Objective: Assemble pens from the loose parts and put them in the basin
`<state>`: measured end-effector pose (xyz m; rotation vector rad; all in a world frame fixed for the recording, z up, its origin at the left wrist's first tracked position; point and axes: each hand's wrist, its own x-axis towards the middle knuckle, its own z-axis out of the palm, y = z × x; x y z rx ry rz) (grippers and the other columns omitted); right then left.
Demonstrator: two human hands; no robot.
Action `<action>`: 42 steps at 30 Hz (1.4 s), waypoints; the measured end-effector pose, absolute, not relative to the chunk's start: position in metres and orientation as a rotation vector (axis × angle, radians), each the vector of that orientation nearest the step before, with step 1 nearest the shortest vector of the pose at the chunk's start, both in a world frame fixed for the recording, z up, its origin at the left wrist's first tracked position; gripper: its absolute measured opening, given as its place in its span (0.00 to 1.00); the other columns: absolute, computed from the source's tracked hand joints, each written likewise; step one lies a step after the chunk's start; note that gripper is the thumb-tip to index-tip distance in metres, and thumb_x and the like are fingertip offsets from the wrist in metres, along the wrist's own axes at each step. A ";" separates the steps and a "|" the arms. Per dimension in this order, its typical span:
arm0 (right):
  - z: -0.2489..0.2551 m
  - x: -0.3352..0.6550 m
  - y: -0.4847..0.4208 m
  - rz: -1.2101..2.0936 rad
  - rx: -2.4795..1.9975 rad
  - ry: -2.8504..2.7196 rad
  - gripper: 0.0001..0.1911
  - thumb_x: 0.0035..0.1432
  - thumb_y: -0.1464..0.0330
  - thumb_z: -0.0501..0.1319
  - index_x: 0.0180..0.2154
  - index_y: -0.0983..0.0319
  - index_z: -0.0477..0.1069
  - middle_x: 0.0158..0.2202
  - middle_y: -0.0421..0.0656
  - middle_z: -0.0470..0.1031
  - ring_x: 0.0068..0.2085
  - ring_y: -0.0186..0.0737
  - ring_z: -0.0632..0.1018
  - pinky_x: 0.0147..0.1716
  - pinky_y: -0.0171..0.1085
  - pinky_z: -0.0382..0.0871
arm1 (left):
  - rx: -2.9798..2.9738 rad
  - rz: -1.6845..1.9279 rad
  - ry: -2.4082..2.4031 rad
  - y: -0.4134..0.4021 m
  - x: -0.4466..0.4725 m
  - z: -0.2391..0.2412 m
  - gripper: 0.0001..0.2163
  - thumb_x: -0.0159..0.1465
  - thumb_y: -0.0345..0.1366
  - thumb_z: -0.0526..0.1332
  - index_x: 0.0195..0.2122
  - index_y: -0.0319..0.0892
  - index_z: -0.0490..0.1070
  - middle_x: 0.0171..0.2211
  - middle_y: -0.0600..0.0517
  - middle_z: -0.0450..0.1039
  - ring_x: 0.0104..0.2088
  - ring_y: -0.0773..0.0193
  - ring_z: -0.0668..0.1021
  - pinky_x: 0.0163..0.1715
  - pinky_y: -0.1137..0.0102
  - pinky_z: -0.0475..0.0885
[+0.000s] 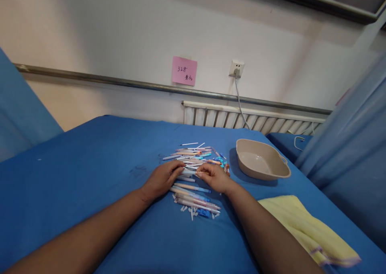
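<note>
The slim white plastic pen barrel [189,172] lies crosswise between the two hands, just above the middle of the heap, on the blue cloth-covered table [90,177]. It is pale, thin and straight. Its left end sits under the fingertips of the left hand [161,179], and its right end sits under those of the right hand [214,177]. Both hands pinch it with fingers curled, the palms turned down and resting low over the cloth. How far the barrel runs beneath the fingers is hidden.

Around it spreads a loose pile of pens and pen parts [196,181]. These are white and pastel barrels, some with light blue or orange tips, along with small white caps and a few bare thin refills at the far edge. They overlap too much for an exact count, but there are clearly dozens.

One beige oval plastic basin [279,168] stands just to the right of the pile. One folded yellow towel [310,230] lies nearer, beside the right forearm. On the wall behind there is one pink sticky note [184,70] with handwriting on it. There is also one white wall socket [236,68] with a plug in it, and a grey cable hangs down from the plug.
</note>
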<state>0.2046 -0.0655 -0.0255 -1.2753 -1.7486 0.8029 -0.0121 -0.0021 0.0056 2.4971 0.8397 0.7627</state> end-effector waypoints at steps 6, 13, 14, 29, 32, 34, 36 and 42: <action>-0.026 0.204 -0.066 0.711 -1.304 -1.799 0.07 0.58 0.66 0.57 0.35 0.62 0.71 0.28 0.39 0.72 0.29 0.32 0.69 0.26 0.29 0.58 | 2.478 0.826 0.799 -0.003 -0.013 0.006 0.20 0.60 0.43 0.58 0.52 0.42 0.65 0.43 0.47 0.74 0.42 0.58 0.75 0.45 0.65 0.69; -0.030 0.205 -0.064 0.759 -1.295 -1.774 0.08 0.58 0.65 0.57 0.36 0.62 0.71 0.29 0.38 0.72 0.29 0.32 0.70 0.26 0.30 0.59 | 2.453 0.706 0.916 -0.003 -0.014 0.006 0.15 0.65 0.42 0.50 0.47 0.44 0.69 0.33 0.51 0.76 0.33 0.60 0.77 0.37 0.68 0.71; -0.031 0.205 -0.064 0.748 -1.295 -1.775 0.07 0.58 0.65 0.57 0.36 0.62 0.71 0.29 0.38 0.72 0.29 0.33 0.69 0.26 0.30 0.58 | 2.455 0.726 0.899 -0.002 -0.014 0.006 0.16 0.64 0.43 0.52 0.50 0.43 0.67 0.35 0.50 0.76 0.34 0.60 0.77 0.38 0.67 0.71; -0.027 0.207 -0.064 0.847 -1.265 -1.640 0.07 0.55 0.65 0.59 0.33 0.63 0.70 0.26 0.38 0.70 0.26 0.31 0.68 0.25 0.29 0.58 | 2.431 0.840 0.830 -0.003 -0.015 0.010 0.18 0.59 0.44 0.58 0.49 0.42 0.67 0.39 0.49 0.75 0.38 0.60 0.77 0.40 0.67 0.71; -0.028 0.209 -0.063 0.838 -1.269 -1.638 0.07 0.55 0.65 0.59 0.33 0.62 0.70 0.26 0.38 0.70 0.26 0.31 0.69 0.24 0.29 0.59 | 2.468 0.837 0.783 -0.004 -0.014 0.009 0.14 0.61 0.42 0.56 0.45 0.42 0.69 0.40 0.48 0.75 0.40 0.60 0.76 0.43 0.68 0.70; -0.030 0.211 -0.063 0.853 -1.302 -1.617 0.07 0.55 0.65 0.59 0.34 0.62 0.70 0.25 0.37 0.69 0.23 0.31 0.68 0.23 0.29 0.60 | 2.468 0.862 0.848 -0.003 -0.014 0.008 0.13 0.63 0.42 0.53 0.44 0.42 0.70 0.39 0.49 0.76 0.39 0.60 0.77 0.42 0.68 0.70; -0.032 0.215 -0.062 0.905 -1.334 -1.576 0.08 0.56 0.64 0.58 0.35 0.61 0.69 0.24 0.36 0.68 0.20 0.30 0.67 0.20 0.29 0.62 | 2.451 0.932 0.947 0.000 -0.016 0.008 0.14 0.64 0.43 0.51 0.43 0.42 0.70 0.38 0.49 0.76 0.38 0.60 0.77 0.41 0.69 0.70; -0.036 0.223 -0.060 0.883 -1.391 -1.568 0.07 0.57 0.64 0.56 0.35 0.60 0.69 0.28 0.37 0.71 0.21 0.32 0.71 0.20 0.31 0.66 | 2.345 1.227 1.207 0.006 -0.023 0.011 0.16 0.63 0.45 0.52 0.43 0.41 0.71 0.34 0.51 0.76 0.32 0.63 0.77 0.34 0.73 0.70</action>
